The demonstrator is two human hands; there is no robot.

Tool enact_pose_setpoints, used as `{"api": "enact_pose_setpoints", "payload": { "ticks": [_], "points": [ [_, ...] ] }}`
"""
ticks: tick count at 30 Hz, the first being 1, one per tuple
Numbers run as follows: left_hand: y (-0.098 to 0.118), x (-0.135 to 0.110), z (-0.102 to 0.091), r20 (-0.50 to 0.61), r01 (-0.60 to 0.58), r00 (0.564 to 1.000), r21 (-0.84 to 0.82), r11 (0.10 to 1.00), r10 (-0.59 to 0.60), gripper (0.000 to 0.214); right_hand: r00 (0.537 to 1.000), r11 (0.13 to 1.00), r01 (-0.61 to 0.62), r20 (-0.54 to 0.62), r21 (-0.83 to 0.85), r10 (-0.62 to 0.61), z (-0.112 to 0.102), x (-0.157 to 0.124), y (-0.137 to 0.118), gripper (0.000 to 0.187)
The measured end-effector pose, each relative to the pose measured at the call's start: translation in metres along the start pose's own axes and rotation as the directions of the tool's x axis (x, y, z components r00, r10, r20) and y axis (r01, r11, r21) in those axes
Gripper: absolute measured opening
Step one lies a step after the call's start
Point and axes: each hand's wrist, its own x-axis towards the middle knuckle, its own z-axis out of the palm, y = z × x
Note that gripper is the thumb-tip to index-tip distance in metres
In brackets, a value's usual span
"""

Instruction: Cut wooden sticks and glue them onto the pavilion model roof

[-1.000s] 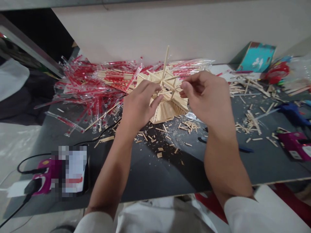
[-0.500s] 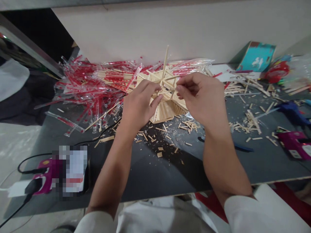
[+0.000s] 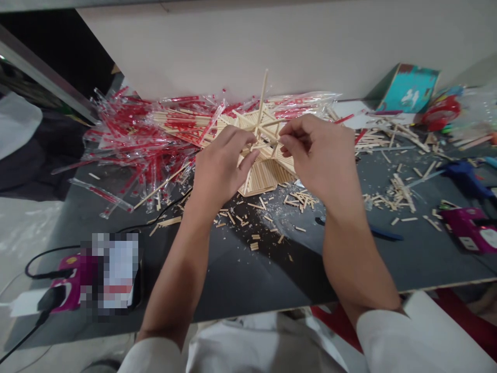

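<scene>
Inward since a moment ago, my right hand (image 3: 320,158) has slid, its fingertips pinching a thin wooden stick (image 3: 268,143) on the star-shaped stick model (image 3: 264,178). My left hand (image 3: 219,173) rests spread against the model, which sits on a dark table (image 3: 272,274) beside red-printed wrappers (image 3: 135,145).

Passage low over scattered wooden stick bits (image 3: 254,243), wrapped chopsticks (image 3: 143,140) blocking behind
</scene>
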Motion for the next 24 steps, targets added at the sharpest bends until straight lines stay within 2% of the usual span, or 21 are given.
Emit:
{"api": "enact_pose_setpoints", "payload": {
  "ticks": [6, 24],
  "points": [
    [0.0008, 0.0001, 0.0000, -0.004, -0.001, 1.000, 0.018, 1.000, 0.001, 0.022, 0.998, 0.995, 0.056, -0.034, -0.078, -0.059, 0.0013, 0.0013, -0.0024, 0.010],
    [0.0004, 0.0011, 0.0007, -0.003, -0.009, 1.000, 0.040, 0.999, 0.009, 0.017, 0.999, 0.994, 0.029, -0.027, -0.102, -0.032, 0.0039, 0.0023, -0.0016, 0.012]
  ]
}}
